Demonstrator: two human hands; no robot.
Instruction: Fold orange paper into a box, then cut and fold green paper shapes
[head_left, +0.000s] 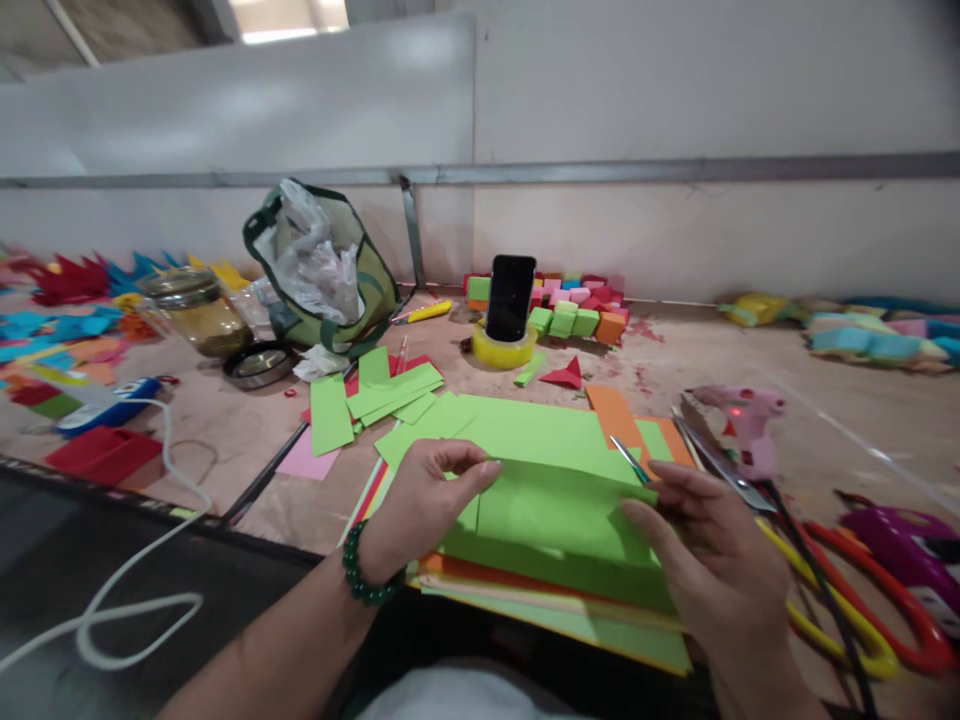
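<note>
A sheet of green paper (562, 505) is raised along its far edge above a stack of coloured sheets. My left hand (431, 500), with a green bead bracelet at the wrist, pinches the far left corner between thumb and finger. At the far right corner, my right hand (712, 550) is closed on the same sheet. A slim pointed tool with a silver tip and teal body (630, 460) sticks out from the right fingers; its kind is unclear. Another green sheet (532, 425) lies flat behind, with orange paper (611, 415) beside it.
Right: a pink glue gun (750, 420) with a red light, scissors (877, 600) and a purple tool (907, 545). Behind: a phone (511, 298) on a yellow tape roll (502, 348), folded paper blocks (574, 318). Left: green cut pieces (330, 415), a bag (330, 270), a jar (195, 310), a white cable (142, 545).
</note>
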